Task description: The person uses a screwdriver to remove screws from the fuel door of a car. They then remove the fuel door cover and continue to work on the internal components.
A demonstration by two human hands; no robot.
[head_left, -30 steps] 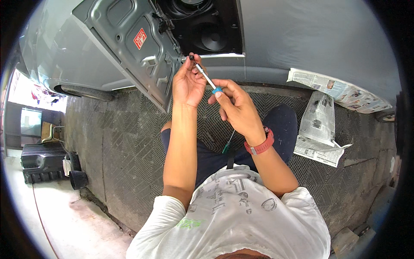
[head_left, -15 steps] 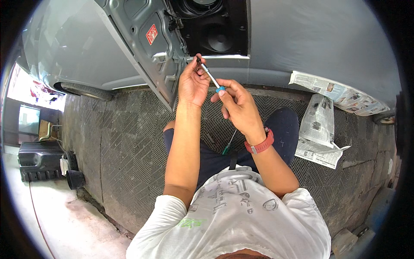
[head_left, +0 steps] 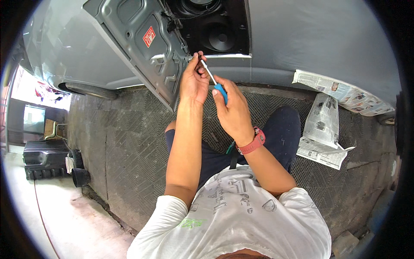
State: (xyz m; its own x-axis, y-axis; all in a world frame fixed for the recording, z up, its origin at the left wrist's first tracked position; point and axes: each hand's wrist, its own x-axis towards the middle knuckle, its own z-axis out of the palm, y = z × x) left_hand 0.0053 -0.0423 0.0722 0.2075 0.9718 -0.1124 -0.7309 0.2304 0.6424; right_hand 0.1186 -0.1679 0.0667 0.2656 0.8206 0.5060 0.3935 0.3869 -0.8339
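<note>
My right hand is wrapped round the blue handle of a screwdriver, whose bright metal shank slants up and left. At the shank's thicker, socket-like end, the fingertips of my left hand pinch a small dark piece; its kind is too small to make out. Both hands are in the air just in front of an open grey vehicle flap and the dark opening beside it. A second, green-handled tool lies at my lap, partly hidden by my right wrist.
Black round-shaped panels show inside the opening. Newspaper sheets hang against the grey body and lie on the dark ribbed mat at the right. A black plastic box and a black pot-like container stand at the left.
My right hand has shifted its grip and turned, now showing more of the blue handle. My left hand stays at the tip, and the view has shifted slightly.
</note>
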